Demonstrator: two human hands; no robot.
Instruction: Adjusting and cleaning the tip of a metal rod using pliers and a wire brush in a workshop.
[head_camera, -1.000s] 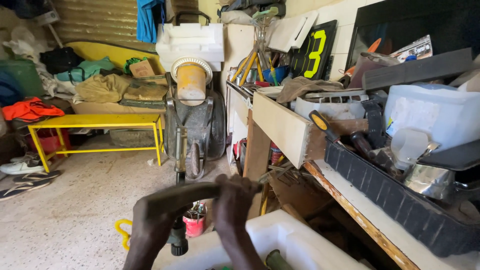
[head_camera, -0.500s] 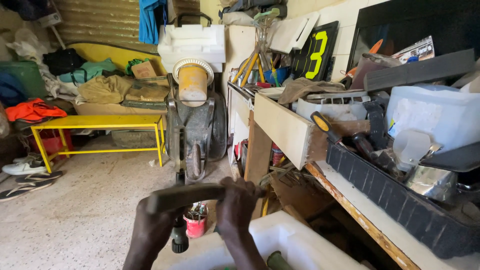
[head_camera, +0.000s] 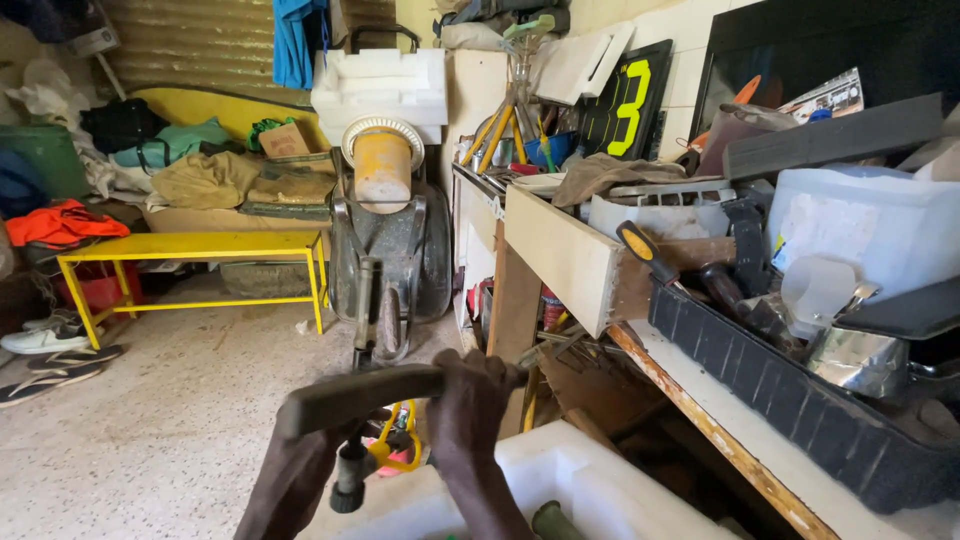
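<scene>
Looking down from the head camera, I see both hands low in the frame, gripping one dark bar-shaped tool (head_camera: 360, 395) held roughly level above a white foam box (head_camera: 590, 480). Right hand (head_camera: 470, 410): fingers wrapped tight around the bar's right end. Left hand (head_camera: 300, 470): comes up beneath the bar's left part, fingers closed around the dark stem (head_camera: 350, 470) hanging from the bar; the exact grip is partly hidden. The tool sits at the bottom centre, over the box's near edge. Behind it, a grey wheelbarrow (head_camera: 390, 260) stands tipped upright with a yellow bucket (head_camera: 382, 170) on top. A yellow bench (head_camera: 190, 245) stands to the left. The cluttered worktop (head_camera: 720, 400) runs along the right, carrying a black tray (head_camera: 800, 400).
</scene>
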